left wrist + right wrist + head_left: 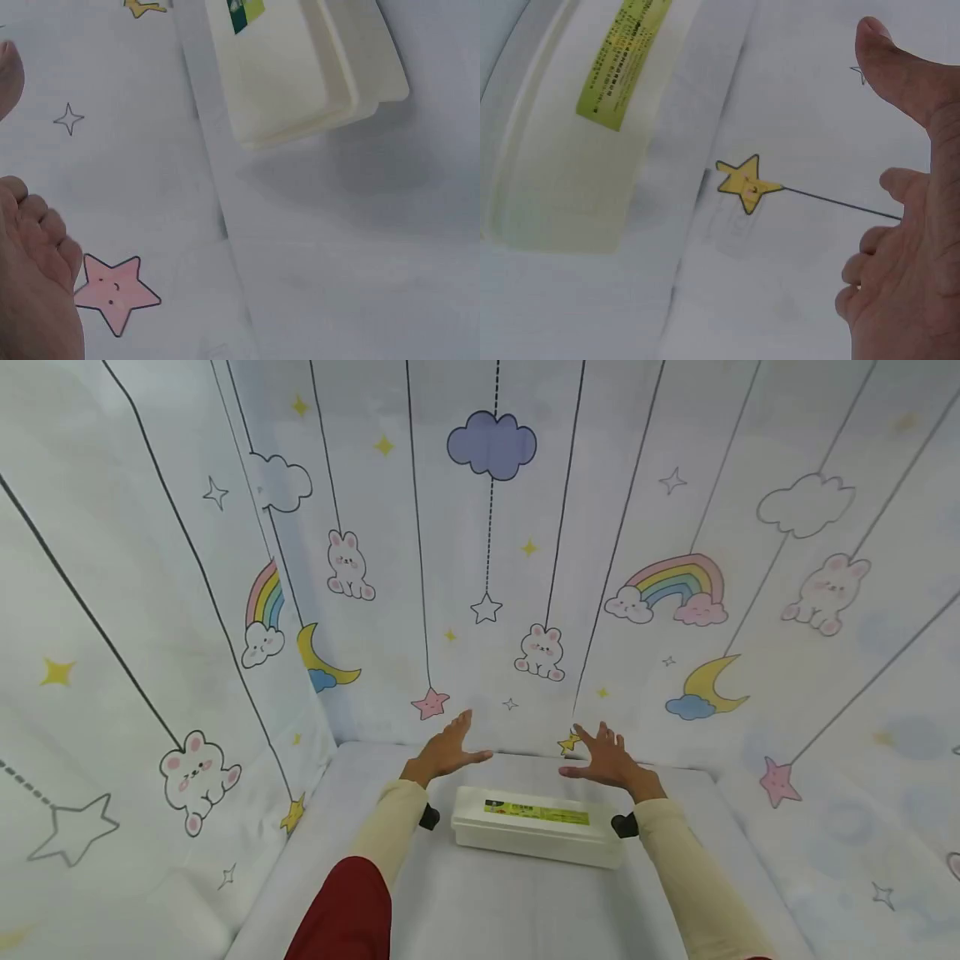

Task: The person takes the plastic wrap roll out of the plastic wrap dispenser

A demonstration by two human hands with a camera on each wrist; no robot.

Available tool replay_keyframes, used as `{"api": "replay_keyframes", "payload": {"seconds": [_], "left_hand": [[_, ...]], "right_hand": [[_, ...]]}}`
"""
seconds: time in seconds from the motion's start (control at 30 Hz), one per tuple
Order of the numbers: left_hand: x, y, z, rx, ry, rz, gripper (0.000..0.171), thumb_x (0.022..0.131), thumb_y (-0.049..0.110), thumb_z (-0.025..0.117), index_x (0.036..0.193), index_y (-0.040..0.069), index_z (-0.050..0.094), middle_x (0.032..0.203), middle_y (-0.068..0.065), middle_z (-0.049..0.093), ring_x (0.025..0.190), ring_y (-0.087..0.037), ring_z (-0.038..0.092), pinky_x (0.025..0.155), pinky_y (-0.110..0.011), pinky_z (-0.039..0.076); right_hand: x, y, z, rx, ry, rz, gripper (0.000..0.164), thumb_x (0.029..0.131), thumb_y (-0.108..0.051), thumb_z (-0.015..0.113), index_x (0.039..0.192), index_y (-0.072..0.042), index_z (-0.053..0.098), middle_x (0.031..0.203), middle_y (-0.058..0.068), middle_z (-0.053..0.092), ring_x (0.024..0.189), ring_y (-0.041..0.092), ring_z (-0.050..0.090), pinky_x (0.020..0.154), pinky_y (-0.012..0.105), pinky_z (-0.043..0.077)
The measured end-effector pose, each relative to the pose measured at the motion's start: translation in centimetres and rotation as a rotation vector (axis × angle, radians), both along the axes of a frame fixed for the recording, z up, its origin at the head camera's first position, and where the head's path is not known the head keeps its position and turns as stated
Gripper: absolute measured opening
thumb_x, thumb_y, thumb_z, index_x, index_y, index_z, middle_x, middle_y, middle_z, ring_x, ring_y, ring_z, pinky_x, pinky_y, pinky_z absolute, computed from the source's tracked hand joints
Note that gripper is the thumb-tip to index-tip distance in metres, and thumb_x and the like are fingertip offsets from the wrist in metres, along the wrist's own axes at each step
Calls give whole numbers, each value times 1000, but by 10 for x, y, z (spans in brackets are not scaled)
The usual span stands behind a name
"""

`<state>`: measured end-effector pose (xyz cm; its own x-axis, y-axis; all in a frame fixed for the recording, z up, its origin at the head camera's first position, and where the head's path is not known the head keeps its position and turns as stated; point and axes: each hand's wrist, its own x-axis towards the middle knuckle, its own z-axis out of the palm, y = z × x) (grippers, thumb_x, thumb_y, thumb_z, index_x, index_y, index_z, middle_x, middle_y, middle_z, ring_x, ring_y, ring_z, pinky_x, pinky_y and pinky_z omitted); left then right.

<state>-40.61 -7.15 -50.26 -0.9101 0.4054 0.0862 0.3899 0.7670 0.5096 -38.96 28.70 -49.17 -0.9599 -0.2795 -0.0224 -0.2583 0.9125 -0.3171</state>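
A person's left hand (444,750) hovers above the far edge of a white worktop (480,902), fingers straight and spread apart, holding nothing. Between the two cream-sleeved arms lies a closed white plastic box (536,827) with a yellow-green label (536,812), flat on the worktop, just nearer than both hands. The right hand (606,758) mirrors the left, fingers apart and empty. The step looks like a reach not yet begun; the next move likely calls for lowering both hands to the box's ends
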Motion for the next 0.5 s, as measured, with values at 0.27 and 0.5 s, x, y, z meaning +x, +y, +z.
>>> {"api": "replay_keyframes", "payload": {"seconds": [0.27,0.5], "left_hand": [[17,-32,-48,78,-119,-48,126,66,41,95,161,9,20,163,-19,34,150,-41,34,121,-62,35],[29,-49,-105,315,-221,-81,119,63,17,97,158,1,26,164,-21,29,146,-45,38,117,-56,42]], "right_hand": [[10,-2,-36,-55,-120,131,106,74,-55,84,156,-7,37,161,29,32,148,52,28,117,72,30],[18,-11,-62,-74,-138,231,109,67,-48,91,152,-2,41,156,31,38,145,53,34,116,71,33]]}}
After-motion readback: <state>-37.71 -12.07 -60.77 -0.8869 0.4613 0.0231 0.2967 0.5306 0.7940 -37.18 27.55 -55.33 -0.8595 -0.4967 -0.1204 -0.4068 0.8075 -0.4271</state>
